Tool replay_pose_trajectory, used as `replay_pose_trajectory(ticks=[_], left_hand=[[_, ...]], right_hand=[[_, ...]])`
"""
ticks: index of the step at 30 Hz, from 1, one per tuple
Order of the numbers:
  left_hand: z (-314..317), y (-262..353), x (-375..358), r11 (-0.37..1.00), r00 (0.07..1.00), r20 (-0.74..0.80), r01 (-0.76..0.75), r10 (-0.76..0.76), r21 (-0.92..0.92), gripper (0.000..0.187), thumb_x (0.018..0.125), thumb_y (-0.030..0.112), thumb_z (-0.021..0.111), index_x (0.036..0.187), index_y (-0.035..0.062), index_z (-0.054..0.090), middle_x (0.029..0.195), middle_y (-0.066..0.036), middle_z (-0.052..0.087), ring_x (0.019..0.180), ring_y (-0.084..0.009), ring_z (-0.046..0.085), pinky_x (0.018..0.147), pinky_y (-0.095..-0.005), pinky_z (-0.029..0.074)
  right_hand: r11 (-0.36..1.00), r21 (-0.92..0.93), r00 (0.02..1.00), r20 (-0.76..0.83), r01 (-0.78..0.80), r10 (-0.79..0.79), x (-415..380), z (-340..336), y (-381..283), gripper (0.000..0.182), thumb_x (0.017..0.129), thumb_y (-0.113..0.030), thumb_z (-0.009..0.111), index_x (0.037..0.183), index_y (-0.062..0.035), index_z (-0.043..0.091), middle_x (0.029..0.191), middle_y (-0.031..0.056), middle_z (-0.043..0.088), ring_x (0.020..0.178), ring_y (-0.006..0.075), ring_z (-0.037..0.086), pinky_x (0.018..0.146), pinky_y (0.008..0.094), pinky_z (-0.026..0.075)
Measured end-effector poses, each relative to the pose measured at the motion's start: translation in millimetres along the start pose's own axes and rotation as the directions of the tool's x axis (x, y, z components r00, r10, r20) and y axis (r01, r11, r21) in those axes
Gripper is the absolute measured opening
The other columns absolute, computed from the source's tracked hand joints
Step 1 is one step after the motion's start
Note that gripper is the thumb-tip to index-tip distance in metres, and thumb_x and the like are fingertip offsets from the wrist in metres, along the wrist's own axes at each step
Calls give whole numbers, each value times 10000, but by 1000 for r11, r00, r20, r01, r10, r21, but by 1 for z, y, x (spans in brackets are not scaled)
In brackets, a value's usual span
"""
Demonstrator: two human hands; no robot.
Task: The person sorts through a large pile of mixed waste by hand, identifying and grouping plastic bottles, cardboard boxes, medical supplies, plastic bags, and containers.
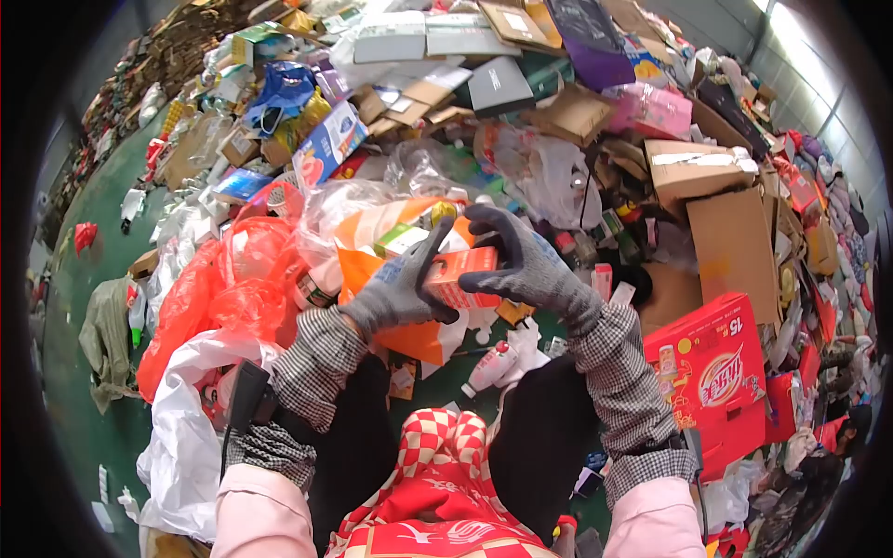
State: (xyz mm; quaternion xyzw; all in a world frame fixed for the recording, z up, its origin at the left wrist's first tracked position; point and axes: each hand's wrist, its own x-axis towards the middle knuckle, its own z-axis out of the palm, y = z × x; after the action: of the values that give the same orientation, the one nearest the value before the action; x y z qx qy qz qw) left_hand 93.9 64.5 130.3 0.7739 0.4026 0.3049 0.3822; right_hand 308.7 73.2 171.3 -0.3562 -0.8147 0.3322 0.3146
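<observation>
Between my two grey-gloved hands is a small red-orange carton [462,276], held up over the heap in front of my knees. My left hand [402,279] closes on its left side, thumb along the lower edge. On the opposite side my right hand [532,260] grips it with curled fingers. Behind the carton lies an orange and white plastic bag [363,237], partly hidden by my left hand. A white and pink bottle [489,368] rests on the green floor below the carton.
Red plastic bags [237,279] and a white bag [181,428] lie to my left. A large red box [712,381] stands by my right forearm. Cardboard boxes [735,246] and mixed waste pile up ahead. Green floor [93,325] shows at far left.
</observation>
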Motion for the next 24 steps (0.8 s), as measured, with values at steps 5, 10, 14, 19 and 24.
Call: replay_pose_trajectory(ticks=[5, 10, 14, 19, 24], left_hand=[[-3, -18, -13, 998, 990, -143, -6, 14, 55, 899, 479, 162, 838, 1270, 59, 423, 1241, -145, 445, 1169, -278, 437, 971, -330, 367], [-8, -15, -16, 988, 994, -111, -18, 1, -152, 830, 486, 143, 839, 1222, 59, 464, 1190, -113, 475, 1136, -243, 454, 963, -320, 368], [-3, -21, -15, 969, 994, -74, 58, -77, -240, 824, 490, 119, 844, 1220, 52, 466, 1168, -92, 493, 1103, -208, 471, 942, -309, 383], [0, -15, -7, 905, 988, 21, 151, -156, -398, 863, 493, 96, 853, 1249, 47, 438, 1121, -65, 523, 1051, -176, 497, 885, -289, 423], [-1, -17, -10, 920, 973, -13, 215, -232, -326, 902, 499, 150, 860, 1276, 38, 414, 1156, -101, 515, 1058, -195, 498, 877, -291, 431]], right_hand=[[988, -137, 998, 6, 70, -70, -9, -1, -7, 683, 718, -359, 714, 1283, -82, 450, 1104, 143, 549, 927, 251, 578, 833, 341, 462], [979, -44, 980, -13, 198, -199, -4, 0, -4, 571, 718, -249, 727, 1218, -78, 511, 996, 105, 595, 806, 175, 579, 753, 298, 479], [981, 40, 973, -136, 191, -185, -10, 9, 8, 489, 685, -188, 761, 1110, -57, 559, 948, 56, 598, 754, 120, 553, 707, 268, 477], [961, 262, 986, -159, 91, -50, -9, 13, 25, 406, 693, -139, 763, 1034, -30, 570, 885, 23, 596, 735, 69, 527, 670, 229, 473], [941, 330, 976, -219, 71, 3, -5, 21, 28, 330, 725, -110, 738, 994, 8, 587, 778, 32, 598, 697, 57, 538, 642, 212, 475]])
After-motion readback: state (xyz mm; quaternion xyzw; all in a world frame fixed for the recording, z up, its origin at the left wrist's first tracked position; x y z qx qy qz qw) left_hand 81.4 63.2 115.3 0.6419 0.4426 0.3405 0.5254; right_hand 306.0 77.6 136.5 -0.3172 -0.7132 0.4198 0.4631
